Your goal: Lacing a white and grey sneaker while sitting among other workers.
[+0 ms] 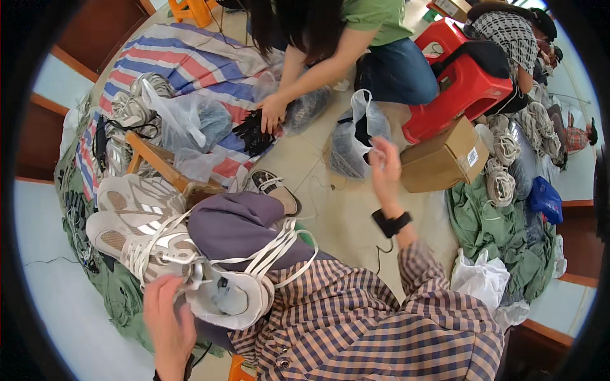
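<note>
Across my lap lie beige and white sneakers (140, 228), side by side, with long white laces (270, 257) trailing over my purple trousers. The nearest shoe opening (238, 298) faces me and has something pale bluish inside. My left hand (168, 320) is beside that opening, fingers and thumb apart; whether it touches the rim I cannot tell. Raised out to the right, my right hand (386, 174) is slightly blurred, its fingers loosely extended with nothing visible in them. Behind it on the floor stands a clear plastic bag (349, 149) with dark contents.
Ahead, another person's hand (273, 114) handles black strips (254, 136) on a striped sheet (222, 63). A wooden stool (159, 162) and bundled shoes (136, 105) are left. At right are a cardboard box (438, 162), red stool (470, 82), green cloth (483, 228) and more shoes (502, 181).
</note>
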The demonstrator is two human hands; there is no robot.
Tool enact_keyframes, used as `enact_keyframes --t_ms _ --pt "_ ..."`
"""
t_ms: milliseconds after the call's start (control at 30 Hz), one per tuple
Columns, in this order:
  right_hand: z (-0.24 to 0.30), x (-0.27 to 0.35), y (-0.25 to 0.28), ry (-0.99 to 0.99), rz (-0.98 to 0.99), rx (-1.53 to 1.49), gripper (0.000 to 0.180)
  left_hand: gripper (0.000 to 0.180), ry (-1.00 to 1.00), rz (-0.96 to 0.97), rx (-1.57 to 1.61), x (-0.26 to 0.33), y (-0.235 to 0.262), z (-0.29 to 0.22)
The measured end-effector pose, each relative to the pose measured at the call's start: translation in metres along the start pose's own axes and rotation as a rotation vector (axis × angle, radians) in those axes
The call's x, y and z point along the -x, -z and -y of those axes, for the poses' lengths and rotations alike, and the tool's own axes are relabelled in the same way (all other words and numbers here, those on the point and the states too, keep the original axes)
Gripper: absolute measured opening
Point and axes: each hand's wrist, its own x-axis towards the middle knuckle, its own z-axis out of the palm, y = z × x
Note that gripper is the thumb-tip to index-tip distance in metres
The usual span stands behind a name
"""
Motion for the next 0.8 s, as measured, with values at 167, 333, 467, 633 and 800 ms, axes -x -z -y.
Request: enact_keyframes --t_ms 167,333,467,633,800 --pt "-0.05 -0.028 0.036 0.395 0.424 0.567 0.018 0.058 -0.215 0.205 0.214 -0.075 0.028 -0.081" --pt "-0.038 0.001 0.02 0.027 0.476 0.274 0.01 0.065 -0.162 0.39 0.751 -0.132 -0.075 -0.163" --pt "0.002 0.023 0.007 -0.085 0.595 0.208 0.009 0.07 0.673 0.594 1.223 -0.188 -0.185 -0.2" --pt "-0.008 0.037 0.007 0.147 0.666 0.065 0.013 0.056 0.994 0.669 1.533 -0.203 -0.29 -0.189" --pt "-0.099 -0.028 0.031 -0.109 0.206 0.145 0.028 0.025 0.872 0.526 1.505 -0.203 -0.305 -0.168"
